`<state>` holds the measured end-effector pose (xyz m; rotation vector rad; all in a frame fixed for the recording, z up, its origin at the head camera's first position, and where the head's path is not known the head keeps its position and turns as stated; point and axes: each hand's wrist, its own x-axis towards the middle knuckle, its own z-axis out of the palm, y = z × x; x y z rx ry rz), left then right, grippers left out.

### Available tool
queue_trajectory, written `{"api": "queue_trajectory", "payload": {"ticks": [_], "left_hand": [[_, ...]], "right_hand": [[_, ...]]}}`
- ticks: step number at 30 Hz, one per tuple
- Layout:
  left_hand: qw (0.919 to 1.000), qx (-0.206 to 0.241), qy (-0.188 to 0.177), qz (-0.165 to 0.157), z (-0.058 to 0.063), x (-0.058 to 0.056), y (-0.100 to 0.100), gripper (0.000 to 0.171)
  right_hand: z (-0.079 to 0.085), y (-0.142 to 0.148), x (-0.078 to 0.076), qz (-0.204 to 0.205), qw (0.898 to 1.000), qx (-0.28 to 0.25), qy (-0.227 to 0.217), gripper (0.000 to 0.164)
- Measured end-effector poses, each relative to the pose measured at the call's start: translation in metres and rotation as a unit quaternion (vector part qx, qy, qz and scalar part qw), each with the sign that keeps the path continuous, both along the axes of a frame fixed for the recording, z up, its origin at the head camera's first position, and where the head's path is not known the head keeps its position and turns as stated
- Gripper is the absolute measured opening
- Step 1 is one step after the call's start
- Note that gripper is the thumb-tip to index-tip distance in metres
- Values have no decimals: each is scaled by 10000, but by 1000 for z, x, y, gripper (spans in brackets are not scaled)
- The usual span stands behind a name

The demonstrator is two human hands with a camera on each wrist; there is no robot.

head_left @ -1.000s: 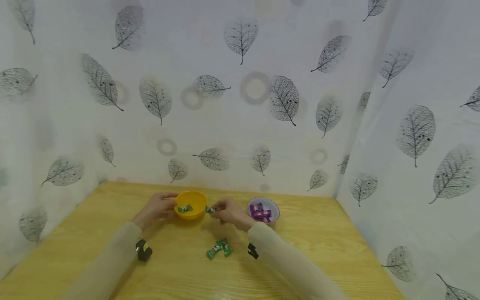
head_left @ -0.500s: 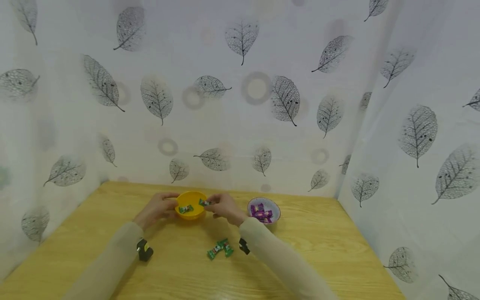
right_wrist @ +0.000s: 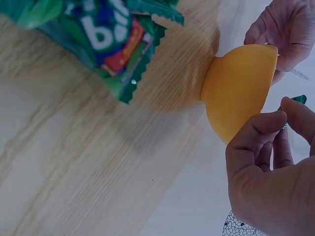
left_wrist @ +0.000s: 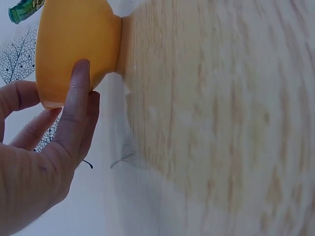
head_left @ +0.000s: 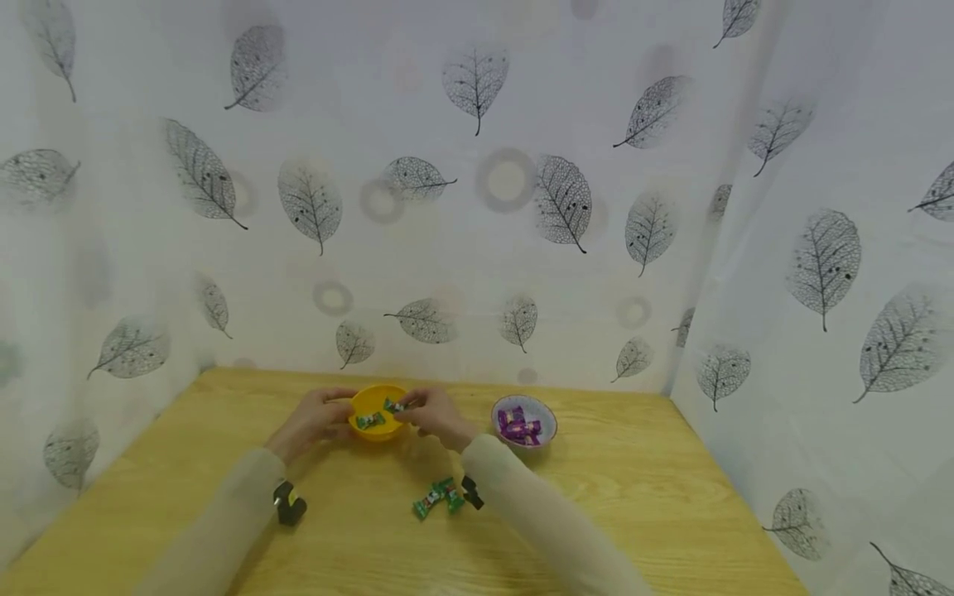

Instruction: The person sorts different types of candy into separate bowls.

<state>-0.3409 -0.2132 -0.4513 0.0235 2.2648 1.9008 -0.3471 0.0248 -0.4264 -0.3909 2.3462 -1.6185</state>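
My left hand (head_left: 313,420) grips the near-left rim of a small yellow bowl (head_left: 378,399), its fingers spread on both sides of the wall in the left wrist view. Inside the bowl lies a green-wrapped candy (head_left: 370,420). Thumb and fingertips of my right hand (head_left: 438,415) pinch another green-wrapped candy (head_left: 392,406) over the bowl's right side. In the right wrist view, one end of that candy (right_wrist: 299,99) sticks out past the fingertips, close to the rim.
Two green-wrapped candies (head_left: 438,497) lie together on the wooden table (head_left: 358,538), nearer me. A pale bowl (head_left: 550,418) with several purple-wrapped candies stands at the right. Behind the table hangs a leaf-patterned curtain (head_left: 462,248).
My right hand has moved left with its candy, from beside the yellow bowl to over its inside. My left hand stays on the rim.
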Motion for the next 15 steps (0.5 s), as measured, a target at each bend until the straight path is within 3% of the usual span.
{"api": "queue_trajectory", "payload": {"ticks": [8, 15], "left_hand": [[9998, 55, 134, -105, -2, 2, -1, 53], [9999, -22, 99, -13, -1, 2, 0, 53]], "right_hand": [[-3, -4, 1, -86, 9996, 266, 104, 24], [-2, -6, 4, -177, 9993, 284, 163, 25]]}}
